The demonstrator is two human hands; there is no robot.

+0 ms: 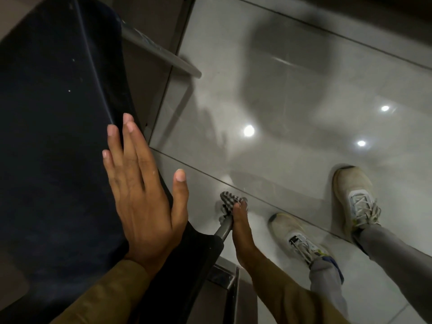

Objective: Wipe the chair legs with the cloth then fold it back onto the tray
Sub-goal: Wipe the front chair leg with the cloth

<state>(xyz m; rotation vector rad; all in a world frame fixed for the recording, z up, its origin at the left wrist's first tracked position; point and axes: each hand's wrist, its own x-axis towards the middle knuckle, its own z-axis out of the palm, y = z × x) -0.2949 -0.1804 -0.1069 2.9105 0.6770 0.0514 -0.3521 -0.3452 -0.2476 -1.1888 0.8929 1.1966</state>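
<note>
I look straight down at a dark navy chair seat point(53, 136). My left hand point(142, 197) lies flat on the seat's right edge, fingers spread, holding nothing. Below it a grey metal chair leg point(225, 228) slants down to the floor. My right hand point(243, 235) grips a black-and-white checked cloth point(228, 203) wrapped around the leg's lower end. A second grey chair leg point(161, 51) sticks out near the top. No tray is in view.
Glossy grey floor tiles point(292, 113) reflect ceiling lights. My two pale sneakers, one point(297, 235) near the leg and the other point(355, 195) farther right, stand beside the chair. A dark metal frame piece point(224, 277) lies under the seat's front corner.
</note>
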